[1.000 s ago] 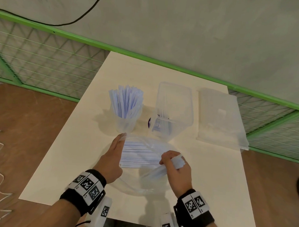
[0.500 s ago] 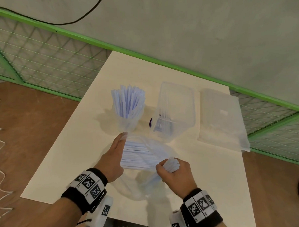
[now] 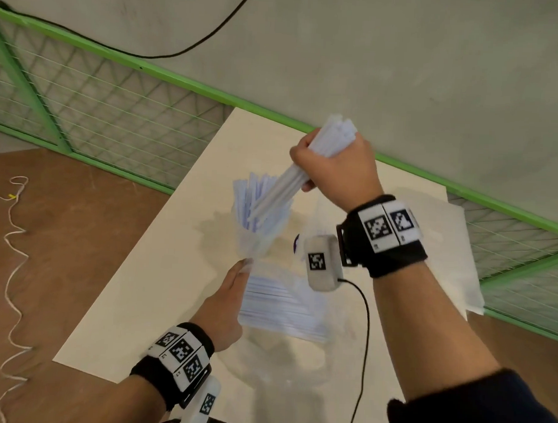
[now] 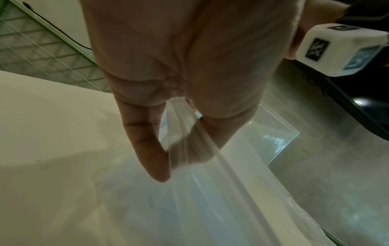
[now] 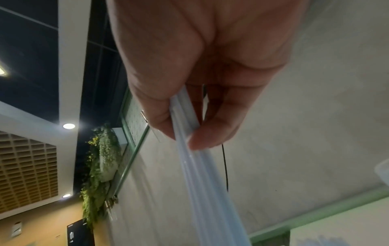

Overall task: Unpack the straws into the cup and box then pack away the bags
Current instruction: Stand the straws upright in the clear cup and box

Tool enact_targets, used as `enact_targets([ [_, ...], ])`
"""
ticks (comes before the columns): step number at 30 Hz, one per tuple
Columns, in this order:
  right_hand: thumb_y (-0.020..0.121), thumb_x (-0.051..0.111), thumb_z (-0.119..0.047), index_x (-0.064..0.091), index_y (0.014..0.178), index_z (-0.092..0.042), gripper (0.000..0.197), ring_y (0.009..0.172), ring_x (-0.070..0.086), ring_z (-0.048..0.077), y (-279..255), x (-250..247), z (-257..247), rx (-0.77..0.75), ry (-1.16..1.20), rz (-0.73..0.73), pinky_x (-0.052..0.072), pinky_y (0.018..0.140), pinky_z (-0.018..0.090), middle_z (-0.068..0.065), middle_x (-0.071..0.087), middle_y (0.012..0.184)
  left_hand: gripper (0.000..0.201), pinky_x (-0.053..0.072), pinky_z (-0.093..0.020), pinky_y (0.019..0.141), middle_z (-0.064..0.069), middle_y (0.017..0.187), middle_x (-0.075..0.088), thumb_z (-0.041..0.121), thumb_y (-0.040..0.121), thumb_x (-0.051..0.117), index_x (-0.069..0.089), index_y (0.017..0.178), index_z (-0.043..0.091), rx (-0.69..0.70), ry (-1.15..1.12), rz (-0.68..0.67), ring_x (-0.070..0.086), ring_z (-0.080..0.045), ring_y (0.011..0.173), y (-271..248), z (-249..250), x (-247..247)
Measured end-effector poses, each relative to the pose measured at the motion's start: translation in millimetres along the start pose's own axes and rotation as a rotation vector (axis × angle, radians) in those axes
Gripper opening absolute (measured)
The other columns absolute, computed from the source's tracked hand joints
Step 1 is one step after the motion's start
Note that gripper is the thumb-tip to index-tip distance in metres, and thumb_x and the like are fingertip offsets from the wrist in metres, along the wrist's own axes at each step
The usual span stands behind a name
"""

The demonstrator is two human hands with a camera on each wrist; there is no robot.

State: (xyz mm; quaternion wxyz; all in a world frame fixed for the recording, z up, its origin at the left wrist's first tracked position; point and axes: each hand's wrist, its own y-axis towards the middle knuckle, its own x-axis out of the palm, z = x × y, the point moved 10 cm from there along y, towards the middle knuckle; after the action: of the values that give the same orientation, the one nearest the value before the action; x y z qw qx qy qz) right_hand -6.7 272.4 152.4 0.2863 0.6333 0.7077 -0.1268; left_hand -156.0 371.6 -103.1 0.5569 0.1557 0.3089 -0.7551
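Note:
My right hand [image 3: 334,169] is raised above the table and grips a bundle of white wrapped straws [image 3: 282,189], tilted down toward the clear cup [image 3: 254,242]. The cup stands packed with straws. In the right wrist view my fingers [image 5: 210,129] curl round the same bundle [image 5: 202,174]. My left hand [image 3: 232,292] rests on the table and pinches the edge of the clear bag [image 4: 189,136] between thumb and fingers. More straws [image 3: 280,304] lie flat inside that bag [image 3: 284,349]. The clear box [image 4: 280,133] stands behind the bag, mostly hidden by my right wrist in the head view.
The pale table [image 3: 158,302] has a flat clear lid [image 3: 455,251] at its right side. A green mesh fence [image 3: 116,102] runs along the far edge by a grey wall. A white cord [image 3: 13,263] lies on the brown floor to the left.
My right hand pulled a bundle of straws out of the bag and lifted it up and away, over the cup. The left hand stayed on the bag's edge.

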Motion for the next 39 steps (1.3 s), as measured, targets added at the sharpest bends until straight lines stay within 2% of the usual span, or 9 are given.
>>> enact_targets([
  [4,0.077,0.070,-0.024,0.071,0.077,-0.011,0.014,0.055,0.071,0.017,27.1,39.3,25.0,0.034,-0.074,-0.150,0.062,0.067,0.038,0.006,0.074,0.074,0.103,0.046,-0.035,0.103,0.022,0.159,-0.011,-0.011,0.073,0.048,-0.002,0.154,0.029,-0.004,0.012,0.005,0.033,-0.017,0.141,-1.5,0.3,-0.7],
  [7,0.076,0.074,-0.045,0.070,0.097,-0.016,0.037,0.080,0.070,0.017,29.7,72.3,48.2,0.036,-0.230,-0.271,0.058,0.081,0.038,0.001,0.071,0.093,0.104,0.045,-0.034,0.105,0.023,0.159,-0.013,-0.011,0.074,0.048,-0.003,0.155,0.030,-0.014,0.007,0.007,0.033,-0.016,0.141,-0.9,-0.3,-1.1],
  [12,0.069,0.080,-0.056,0.047,0.135,-0.025,0.080,0.119,0.047,0.014,30.1,34.1,47.6,-0.075,0.003,0.090,0.043,0.099,0.033,-0.004,0.047,0.126,0.103,0.048,-0.034,0.100,0.024,0.158,-0.014,-0.010,0.074,0.048,-0.004,0.155,0.030,-0.029,0.009,0.005,0.042,-0.020,0.134,-0.6,-3.0,-1.7],
  [15,0.085,0.060,-0.057,0.039,0.143,-0.017,0.073,0.131,0.041,0.020,16.7,18.0,41.7,-0.170,0.084,0.233,0.041,0.106,0.045,0.000,0.041,0.143,0.103,0.048,-0.034,0.101,0.024,0.158,-0.014,-0.009,0.074,0.048,-0.004,0.155,0.029,-0.030,0.009,-0.001,0.042,-0.019,0.135,-0.3,-4.2,-0.9],
  [18,0.091,0.036,-0.064,0.030,0.151,-0.010,0.081,0.145,0.025,0.024,-0.7,51.7,39.8,-0.234,-0.177,0.018,0.021,0.119,0.040,0.007,0.032,0.157,0.103,0.047,-0.033,0.101,0.025,0.158,-0.015,-0.009,0.075,0.048,-0.004,0.155,0.030,-0.028,0.007,0.001,0.042,-0.019,0.135,0.0,-2.7,-0.8],
  [23,0.088,0.018,-0.070,0.029,0.152,-0.011,0.088,0.148,0.021,0.022,-30.6,116.6,58.6,-0.308,-0.522,-0.331,0.022,0.118,0.045,0.005,0.031,0.158,0.106,0.044,-0.031,0.105,0.023,0.158,-0.017,-0.010,0.076,0.051,-0.008,0.155,0.030,-0.042,0.008,0.001,0.038,-0.018,0.139,1.0,-4.1,0.4],
  [28,0.087,0.053,-0.060,0.019,0.154,-0.013,0.089,0.148,0.020,0.016,-26.4,99.2,52.6,-0.332,-0.305,-0.096,0.024,0.116,0.035,0.001,0.015,0.163,0.107,0.048,-0.036,0.102,0.025,0.157,-0.017,-0.010,0.075,0.049,-0.008,0.154,0.032,-0.055,0.010,-0.007,0.045,-0.024,0.133,0.6,-8.4,1.5],
  [35,0.090,0.046,-0.062,0.043,0.145,-0.020,0.069,0.145,0.031,0.019,-23.7,129.1,66.7,-0.385,-0.537,-0.145,0.022,0.117,0.042,-0.004,0.046,0.149,0.108,0.050,-0.039,0.099,0.025,0.157,-0.017,-0.011,0.073,0.049,-0.008,0.154,0.032,-0.049,0.022,-0.006,0.048,-0.028,0.130,2.5,-8.4,1.2],
  [39,0.086,0.053,-0.065,0.031,0.150,-0.025,0.079,0.146,0.025,0.020,-19.2,117.3,67.5,-0.345,-0.471,-0.036,0.022,0.114,0.046,-0.006,0.034,0.156,0.107,0.049,-0.036,0.101,0.023,0.158,-0.015,-0.011,0.073,0.050,-0.006,0.155,0.030,-0.043,0.024,0.009,0.045,-0.024,0.133,1.4,-6.9,-0.9],
])
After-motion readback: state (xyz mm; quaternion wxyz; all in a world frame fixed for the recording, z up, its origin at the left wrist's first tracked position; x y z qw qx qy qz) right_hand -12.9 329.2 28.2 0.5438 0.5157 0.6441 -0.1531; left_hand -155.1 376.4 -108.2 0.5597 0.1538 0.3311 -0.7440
